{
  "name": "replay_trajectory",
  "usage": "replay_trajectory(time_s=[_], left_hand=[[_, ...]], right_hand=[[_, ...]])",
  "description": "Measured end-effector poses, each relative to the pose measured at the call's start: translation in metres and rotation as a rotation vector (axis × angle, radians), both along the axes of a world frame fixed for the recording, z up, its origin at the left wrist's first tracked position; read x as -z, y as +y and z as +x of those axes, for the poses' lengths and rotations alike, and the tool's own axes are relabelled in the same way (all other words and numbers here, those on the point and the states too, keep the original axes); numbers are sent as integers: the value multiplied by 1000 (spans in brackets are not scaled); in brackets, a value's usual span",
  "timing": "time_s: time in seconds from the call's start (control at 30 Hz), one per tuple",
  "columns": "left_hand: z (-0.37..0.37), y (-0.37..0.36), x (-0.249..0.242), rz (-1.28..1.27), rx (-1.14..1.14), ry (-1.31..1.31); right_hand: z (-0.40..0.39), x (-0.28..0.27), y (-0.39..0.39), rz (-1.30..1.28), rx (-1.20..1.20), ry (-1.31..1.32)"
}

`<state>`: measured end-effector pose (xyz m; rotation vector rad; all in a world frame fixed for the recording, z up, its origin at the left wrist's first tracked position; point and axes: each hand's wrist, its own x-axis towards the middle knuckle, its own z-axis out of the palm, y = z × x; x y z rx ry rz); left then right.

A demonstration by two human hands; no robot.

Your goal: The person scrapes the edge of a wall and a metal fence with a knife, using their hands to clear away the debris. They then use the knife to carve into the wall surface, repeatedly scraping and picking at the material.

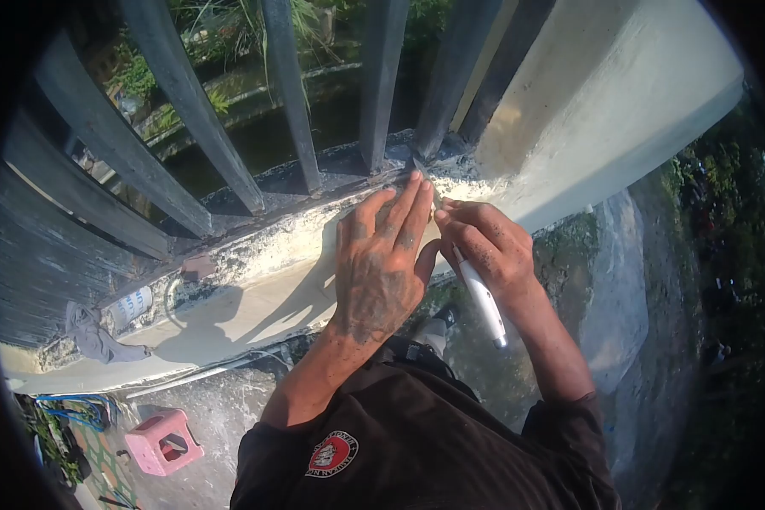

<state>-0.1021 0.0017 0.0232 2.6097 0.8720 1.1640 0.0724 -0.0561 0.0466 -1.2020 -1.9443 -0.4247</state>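
My right hand (493, 251) is closed around a slim bladed tool with a white handle (482, 302). Its handle points down toward me, and a narrow grey blade tip (420, 167) shows at the foot of a dark railing bar (442, 110). I cannot make out the exact kind of tool. My left hand (378, 272), smudged with grey, is stretched out over the ledge. Its index and middle fingertips rest at the blade, close to the right hand's fingers. Beneath them, the cream ledge (297, 223) has a rough, chipped edge along the rail.
A cream pillar (603, 110) rises at the right end of the railing. Further left on the ledge lie a grey cloth (98, 336) and a white container with blue lettering (133, 306). On the floor below stands a pink stool (163, 442).
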Motion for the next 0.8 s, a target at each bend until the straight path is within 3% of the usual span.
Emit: replay_trajectory(time_s=[0.8], left_hand=[[-7,4,4,-40,41,-114]], right_hand=[[-3,-29,-4,-108,-25,-101]])
